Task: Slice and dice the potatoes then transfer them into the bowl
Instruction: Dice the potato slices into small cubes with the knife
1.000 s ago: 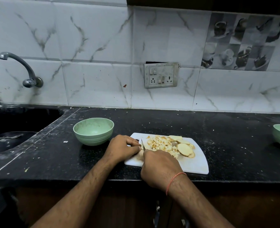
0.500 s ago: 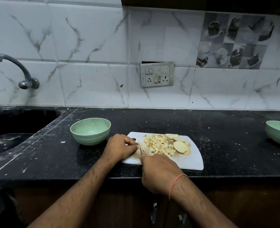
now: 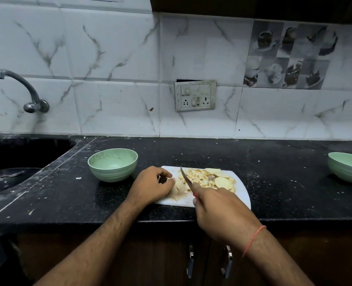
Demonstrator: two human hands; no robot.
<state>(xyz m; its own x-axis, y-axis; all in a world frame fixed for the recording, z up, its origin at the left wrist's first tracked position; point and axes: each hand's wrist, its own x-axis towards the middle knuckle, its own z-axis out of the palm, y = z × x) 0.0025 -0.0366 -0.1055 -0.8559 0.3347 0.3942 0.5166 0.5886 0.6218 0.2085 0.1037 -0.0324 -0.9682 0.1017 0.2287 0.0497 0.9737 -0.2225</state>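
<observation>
Marble-look tiled wall (image 3: 113,58) across upper half of frame, w/ switch/socket plate (image 3: 195,96) at centre and tap (image 3: 20,87) at upper left. Black bench (image 3: 274,172) across the middle; dark sink (image 3: 9,162) at left edge. White cutting board (image 3: 244,193) on bench just below frame centre. Green bowl (image 3: 113,165) just left of board, apart from it; 2nd green bowl (image 3: 348,167) cut off at right edge, well apart. Left hand (image 3: 152,185) on board's left end, fingers curled down onto a pale potato piece (image 3: 178,189), pressing/holding it. Right hand (image 3: 218,209) at board's near edge, fingers clenched round red-handled knife (image 3: 186,180), index finger stretched along top; blade angled up-left, tip raised over the pile. Diced potato (image 3: 195,177) heaped mid-board; round potato slices (image 3: 222,182) at its right side. Orange thread band (image 3: 253,240) on right wrist, lower right. Two cabinet handles (image 3: 226,261) under bench at bottom centre.
</observation>
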